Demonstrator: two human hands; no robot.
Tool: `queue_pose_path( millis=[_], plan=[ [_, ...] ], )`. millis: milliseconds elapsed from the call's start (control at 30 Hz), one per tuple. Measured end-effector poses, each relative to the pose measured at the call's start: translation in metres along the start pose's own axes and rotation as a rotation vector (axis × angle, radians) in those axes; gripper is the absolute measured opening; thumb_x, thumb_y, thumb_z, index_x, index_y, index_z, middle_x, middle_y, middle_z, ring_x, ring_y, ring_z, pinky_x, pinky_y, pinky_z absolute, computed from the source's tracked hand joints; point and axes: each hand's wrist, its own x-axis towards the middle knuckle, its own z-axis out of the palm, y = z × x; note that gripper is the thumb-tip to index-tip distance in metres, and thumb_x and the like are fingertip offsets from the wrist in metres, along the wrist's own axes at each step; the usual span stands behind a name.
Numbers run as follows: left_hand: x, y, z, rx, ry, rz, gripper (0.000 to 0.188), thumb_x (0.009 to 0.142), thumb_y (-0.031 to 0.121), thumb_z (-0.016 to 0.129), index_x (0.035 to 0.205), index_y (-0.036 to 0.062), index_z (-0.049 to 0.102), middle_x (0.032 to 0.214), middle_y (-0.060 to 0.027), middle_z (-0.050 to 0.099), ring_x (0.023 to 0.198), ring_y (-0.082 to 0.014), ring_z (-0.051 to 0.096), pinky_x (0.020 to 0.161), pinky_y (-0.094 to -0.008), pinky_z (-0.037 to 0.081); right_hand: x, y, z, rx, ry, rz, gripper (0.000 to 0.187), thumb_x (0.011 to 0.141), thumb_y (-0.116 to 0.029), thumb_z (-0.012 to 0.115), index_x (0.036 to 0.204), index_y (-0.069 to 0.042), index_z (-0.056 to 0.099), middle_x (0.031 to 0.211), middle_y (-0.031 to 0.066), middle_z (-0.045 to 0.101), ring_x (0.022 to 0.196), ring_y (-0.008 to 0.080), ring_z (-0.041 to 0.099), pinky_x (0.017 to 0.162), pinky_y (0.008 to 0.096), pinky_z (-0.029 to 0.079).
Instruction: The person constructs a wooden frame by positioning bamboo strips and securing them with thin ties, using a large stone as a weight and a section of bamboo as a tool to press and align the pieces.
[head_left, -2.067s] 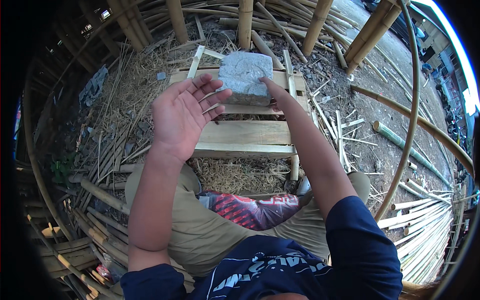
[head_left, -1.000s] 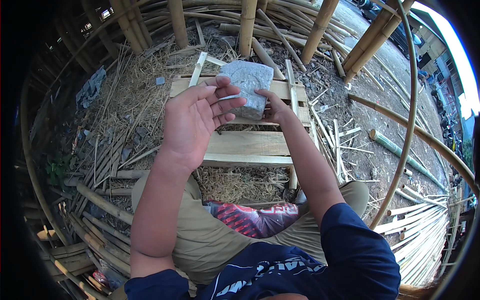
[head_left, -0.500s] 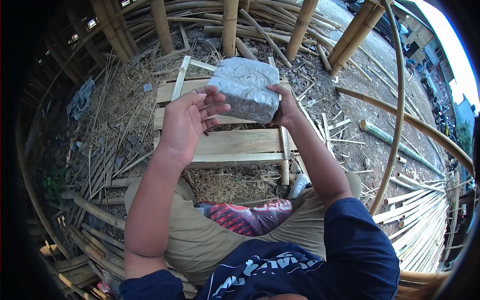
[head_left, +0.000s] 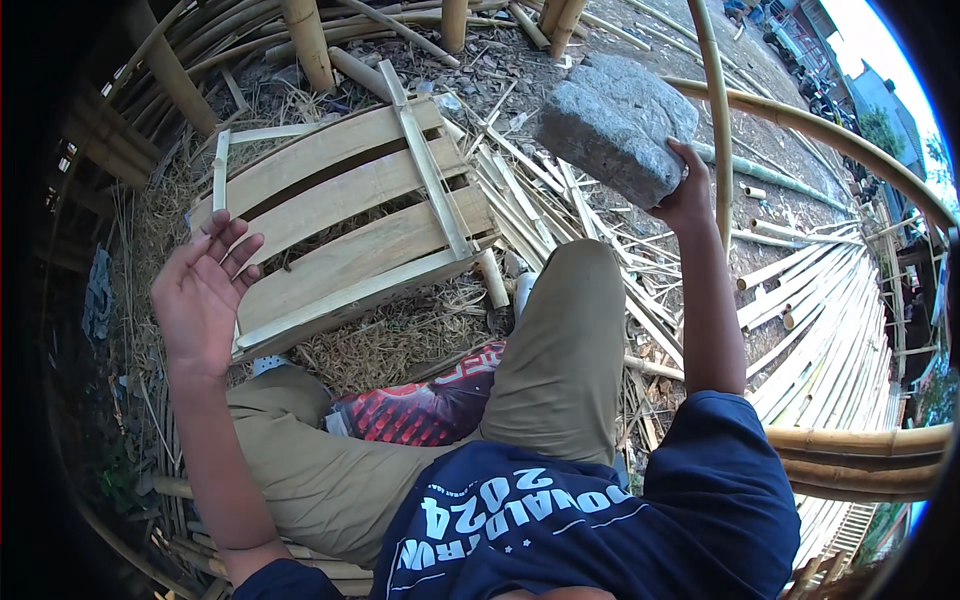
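A rough grey stone block (head_left: 620, 125) is raised to the right of the low slatted wooden bench (head_left: 345, 205). My right hand (head_left: 688, 190) grips it by its lower right corner, thumb over the near edge. My left hand (head_left: 208, 290) holds nothing; its fingers are apart and slightly curled, palm turned toward the bench. It hovers over the bench's left end. Two thin pale bamboo strips lie across the slats, one of them a long strip (head_left: 425, 160) near the right end.
Split bamboo strips (head_left: 570, 200) lie scattered right of the bench. A fan of pale bamboo poles (head_left: 830, 340) spreads at the far right. Upright bamboo posts (head_left: 307, 45) stand behind. A curved bamboo pole (head_left: 716, 110) rises close beside the stone. Straw (head_left: 400, 340) covers ground before my legs.
My right hand has carried the stone off to the right, away from above the bench. My left hand has drawn apart from it to the left. The view has turned, uncovering the slats.
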Motion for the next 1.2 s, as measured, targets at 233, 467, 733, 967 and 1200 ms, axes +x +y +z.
queue_pose_path(
  millis=[233, 467, 733, 967, 1200],
  plan=[
    [0.001, -0.018, 0.014, 0.082, -0.014, -0.05, 0.041, 0.102, 0.025, 0.051, 0.137, 0.0032, 0.054, 0.125, -0.01, 0.065, 0.12, -0.0241, 0.063, 0.095, -0.0373, 0.05, 0.072, 0.117, -0.124, -0.228, 0.588, 0.242, 0.068, 0.071, -0.068, 0.074, 0.107, -0.011, 0.063, 0.088, 0.0054, 0.061, 0.06, 0.018, 0.049, 0.059, 0.0333, 0.035],
    [0.017, -0.048, 0.038, 0.231, 0.051, -0.169, 0.042, 0.101, 0.03, 0.05, 0.133, 0.0042, 0.057, 0.12, -0.0092, 0.067, 0.112, -0.0228, 0.066, 0.092, -0.0353, 0.048, 0.116, 0.237, -0.211, 0.083, 0.462, 0.376, 0.058, 0.078, -0.057, 0.072, 0.112, -0.01, 0.065, 0.098, 0.0095, 0.072, 0.077, 0.0255, 0.072, 0.068, 0.0393, 0.06],
    [0.046, -0.09, 0.064, 0.325, 0.024, -0.303, 0.039, 0.098, 0.027, 0.051, 0.129, 0.0043, 0.058, 0.116, -0.0097, 0.068, 0.109, -0.023, 0.068, 0.089, -0.0356, 0.049, 0.189, 0.262, -0.222, 0.259, 0.557, 0.466, 0.086, 0.072, -0.074, 0.072, 0.128, -0.011, 0.058, 0.112, 0.0111, 0.061, 0.093, 0.0276, 0.058, 0.077, 0.0423, 0.051],
    [0.056, -0.11, 0.063, 0.392, 0.034, -0.371, 0.039, 0.097, 0.026, 0.054, 0.128, 0.0022, 0.058, 0.116, -0.0109, 0.068, 0.109, -0.0234, 0.068, 0.089, -0.0346, 0.051, 0.257, 0.286, -0.2, 0.324, 0.632, 0.504, 0.103, 0.073, -0.076, 0.072, 0.148, -0.013, 0.041, 0.138, 0.0154, 0.049, 0.115, 0.0338, 0.056, 0.09, 0.0497, 0.054],
    [0.045, -0.085, 0.064, 0.586, 0.029, -0.32, 0.044, 0.094, 0.023, 0.059, 0.132, 0.0015, 0.057, 0.116, -0.0098, 0.068, 0.11, -0.0225, 0.068, 0.09, -0.0322, 0.049, 0.245, 0.296, -0.168, 0.233, 0.569, 0.498, 0.109, 0.081, -0.074, 0.067, 0.16, -0.009, 0.029, 0.15, 0.0235, 0.042, 0.13, 0.0414, 0.051, 0.099, 0.0567, 0.055]
  ],
)
